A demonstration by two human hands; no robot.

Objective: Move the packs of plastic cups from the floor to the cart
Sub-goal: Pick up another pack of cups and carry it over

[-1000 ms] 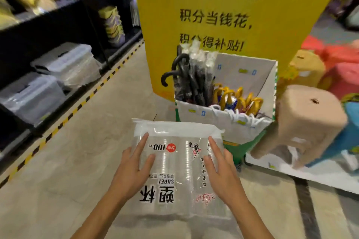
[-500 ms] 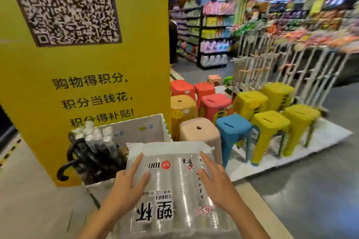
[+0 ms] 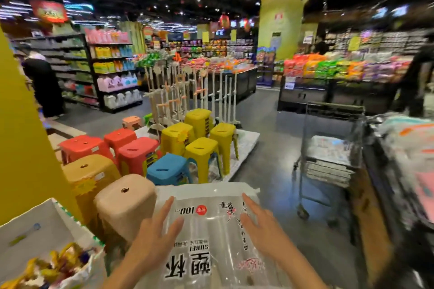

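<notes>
Down at the bottom of the head view, the pack of plastic cups (image 3: 206, 239) is up off the floor (image 3: 270, 119) and carried in front of the person, with its bold black print upside down to the camera. The left hand (image 3: 153, 236) lies flat on the pack's left side, fingers straight and spread. The right hand (image 3: 259, 226) mirrors it on the right side, fingers straight and fanned over the clear film. Neither hand curls round the pack; both press on it with open palms.

Just left of the pack stands a beige stool (image 3: 124, 204), and beside that an orange-yellow stool (image 3: 90, 172) against the yellow pillar (image 3: 23, 148). A white cardboard display box (image 3: 35, 225) sits in the bottom left corner. Beyond the pack a blue stool (image 3: 166, 169) stands among red stools (image 3: 137, 153) and yellow stools (image 3: 202, 149) on a white sheet.

Over to the right, well apart from the pack, stands the wire cart (image 3: 333, 108). Its basket holds what looks like a stack of clear packs (image 3: 328, 150), though the blur makes that hard to confirm. Far left, a person in dark clothes (image 3: 44, 87) stands by the shelves.
</notes>
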